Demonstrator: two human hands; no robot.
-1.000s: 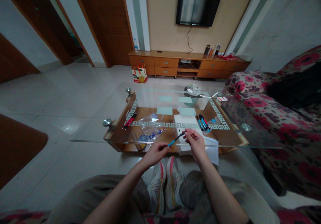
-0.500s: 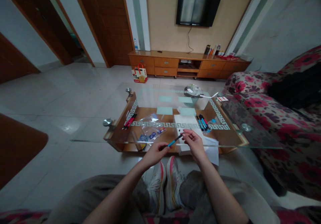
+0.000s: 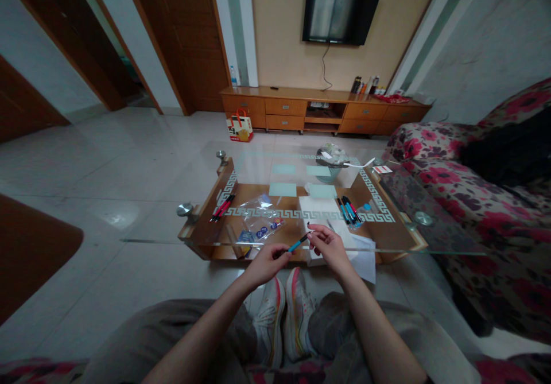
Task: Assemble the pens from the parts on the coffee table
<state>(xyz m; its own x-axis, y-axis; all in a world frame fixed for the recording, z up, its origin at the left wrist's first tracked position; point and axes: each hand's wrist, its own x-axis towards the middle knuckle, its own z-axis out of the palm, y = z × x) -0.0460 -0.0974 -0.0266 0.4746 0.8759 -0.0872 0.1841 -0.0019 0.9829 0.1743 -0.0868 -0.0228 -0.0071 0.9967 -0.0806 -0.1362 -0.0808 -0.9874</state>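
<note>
pen between my two hands, held just above the near edge of the glass table. it is slim, with a blue barrel and a black far end, and it slants from lower left up to the right. my left hand is closed around its lower end, fingers curled narrow over the barrel. my right hand pinches the black tip, thumb and forefinger drawn together on it, the other fingers loosely bent. whether a cap sits on that tip i cannot tell; it is too small to see.

just beyond the pen lies a white paper on the glass, and to its right a small bunch of pens, blue and black with a red one among them. on the left part of the table are red pens lying side by side, and between them and the paper a clear plastic bag with small blue bits in it. farther off on the table stands a bowl.

below my hands are my shoes, side by side on the tiled floor, and my knees in grey trousers. a floral sofa runs along the right. across the room a tv hangs on the wall above a wooden cabinet.
</note>
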